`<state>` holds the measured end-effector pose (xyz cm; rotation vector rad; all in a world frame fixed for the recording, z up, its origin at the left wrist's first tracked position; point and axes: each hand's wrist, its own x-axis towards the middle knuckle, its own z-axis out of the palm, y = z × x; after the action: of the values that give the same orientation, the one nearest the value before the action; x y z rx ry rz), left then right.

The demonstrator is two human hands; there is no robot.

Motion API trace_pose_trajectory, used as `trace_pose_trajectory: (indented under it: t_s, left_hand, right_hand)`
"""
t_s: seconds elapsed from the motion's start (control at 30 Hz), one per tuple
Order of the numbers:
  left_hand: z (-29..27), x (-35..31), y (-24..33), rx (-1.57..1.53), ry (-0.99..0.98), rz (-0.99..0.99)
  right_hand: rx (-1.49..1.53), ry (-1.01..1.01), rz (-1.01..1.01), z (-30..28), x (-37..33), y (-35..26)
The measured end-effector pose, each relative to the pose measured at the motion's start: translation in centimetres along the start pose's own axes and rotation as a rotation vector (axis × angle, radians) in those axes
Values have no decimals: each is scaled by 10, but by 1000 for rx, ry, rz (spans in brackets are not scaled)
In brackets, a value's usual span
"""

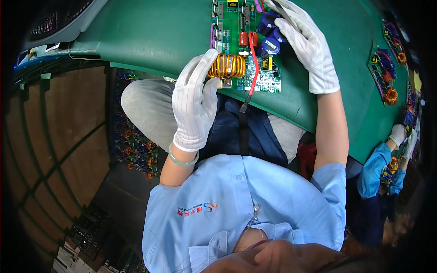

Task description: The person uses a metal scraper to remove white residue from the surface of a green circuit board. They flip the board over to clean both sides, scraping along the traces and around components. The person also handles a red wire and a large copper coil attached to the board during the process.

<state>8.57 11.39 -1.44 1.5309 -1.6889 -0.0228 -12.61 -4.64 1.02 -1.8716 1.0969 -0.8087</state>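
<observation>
A green circuit board [231, 41] lies at the front edge of the table, crowded with parts. My left hand [193, 100], in a white ribbed glove, grips its near left corner, fingers against a copper-wound coil [226, 66]. At the board's far right, my gloved right hand [307, 43] is closed around a slim grey tool [286, 14], whose kind I cannot make out. Beside those fingers stand several blue capacitors [269, 47]. From the board a red wire [256, 68] runs over the near edge to a dark end above my lap.
The green table [136, 38] spreads left and right. Other boards [383, 75] lie at its right side, near a co-worker's gloved hand [398, 135] and blue sleeve [374, 170]. A fan [59, 20] stands far left. More boards [134, 132] sit below the table's left edge.
</observation>
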Motion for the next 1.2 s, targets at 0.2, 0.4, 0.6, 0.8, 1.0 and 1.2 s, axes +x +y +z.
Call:
trace_pose_trajectory:
  t_s: [0.2, 0.4, 0.6, 0.8, 1.0, 1.2]
  left_hand:
    - [3, 4, -2, -3, -17, -24]
    - [4, 28, -16, -157, -123, -15]
    - [0, 28, -21, -228, -134, -202]
    - [-6, 0, -27, -318, 17, -346]
    - [-15, -30, -28, -325, 7, -382]
    - [-16, -46, -23, -274, -96, -172]
  right_hand:
    - [427, -76, 289, 4, 6, -7]
    - [-20, 5, 1, -36, -30, 19]
    - [161, -77, 113, -46, -108, 18]
    - [-152, 39, -44, -30, -132, 21]
    - [-154, 60, -37, -29, -134, 23]
    - [-150, 38, -64, -32, -141, 14]
